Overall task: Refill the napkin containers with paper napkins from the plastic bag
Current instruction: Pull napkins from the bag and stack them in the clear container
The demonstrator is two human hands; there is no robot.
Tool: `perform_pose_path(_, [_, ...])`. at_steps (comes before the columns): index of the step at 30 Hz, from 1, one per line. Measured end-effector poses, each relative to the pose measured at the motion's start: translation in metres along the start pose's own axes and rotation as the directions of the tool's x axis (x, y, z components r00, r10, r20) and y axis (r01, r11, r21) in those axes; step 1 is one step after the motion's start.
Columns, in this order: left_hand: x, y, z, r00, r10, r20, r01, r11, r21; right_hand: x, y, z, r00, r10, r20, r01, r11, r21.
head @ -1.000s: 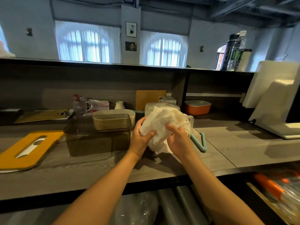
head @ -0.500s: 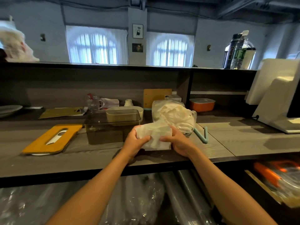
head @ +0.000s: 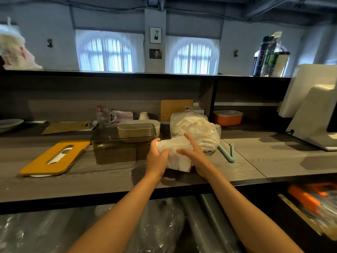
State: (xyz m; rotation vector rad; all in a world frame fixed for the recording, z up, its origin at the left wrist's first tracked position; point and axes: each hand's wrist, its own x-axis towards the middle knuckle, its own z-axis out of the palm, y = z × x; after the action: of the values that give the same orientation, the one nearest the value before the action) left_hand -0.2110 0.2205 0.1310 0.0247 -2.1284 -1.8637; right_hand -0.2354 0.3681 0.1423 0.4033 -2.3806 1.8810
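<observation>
From the head camera I looked down on a long grey wood-grain bench [head: 273, 157] with a dark raised back wall and a shelf ledge [head: 127, 73] along its top. Both hands met near the front edge. My left hand [head: 156, 159] gripped a stack of white paper napkins [head: 176, 157] from the left side, fingers curled round it, and my right hand [head: 194, 156] held the same stack from the right, with its forefinger stretched up over the top. The stack sat just above the bench, directly in front of the clear plastic bag [head: 195, 130], which still bulged with more napkins. Just left of my hands stood the smoky transparent napkin container [head: 116, 148], open at the top, and behind it, touching or nearly so, a cream-coloured one [head: 156, 125]. A yellow lid [head: 54, 157] with a slot lay flat farther left. A pale blue clip [head: 228, 152] lay to the right of the bag, an orange box [head: 228, 118] sat in the recess behind, and a white machine [head: 313, 114] stood at the far right. Beyond the ledge, two arched, curtained windows [head: 195, 55] lit a pale wall, and bottles [head: 269, 55] stood on the ledge at right.
</observation>
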Motion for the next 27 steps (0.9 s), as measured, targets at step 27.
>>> perform_pose_path(27, [-0.002,0.003,0.015,0.963,0.026,-0.267,-0.046,0.997,-0.068,0.006,-0.002,0.03,0.908,0.064,-0.413,0.045,0.968,0.248])
